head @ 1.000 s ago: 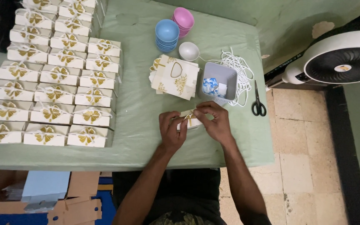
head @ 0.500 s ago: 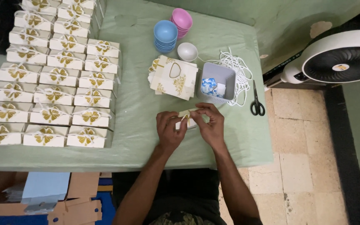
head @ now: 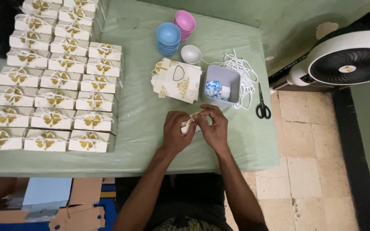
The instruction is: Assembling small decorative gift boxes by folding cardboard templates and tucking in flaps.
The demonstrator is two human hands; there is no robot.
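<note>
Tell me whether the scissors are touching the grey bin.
Apart. The head view shows the scissors lying on the green tablecloth right of the grey bin, with white cord and bare cloth between them.

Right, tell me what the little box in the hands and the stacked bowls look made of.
Little box: apparently thin matte card, cream with gold print, folded edges. Blue bowls and pink bowls: likely smooth plastic, uniform colour with a slight sheen.

Left hand and right hand together, fingers pinching
</note>
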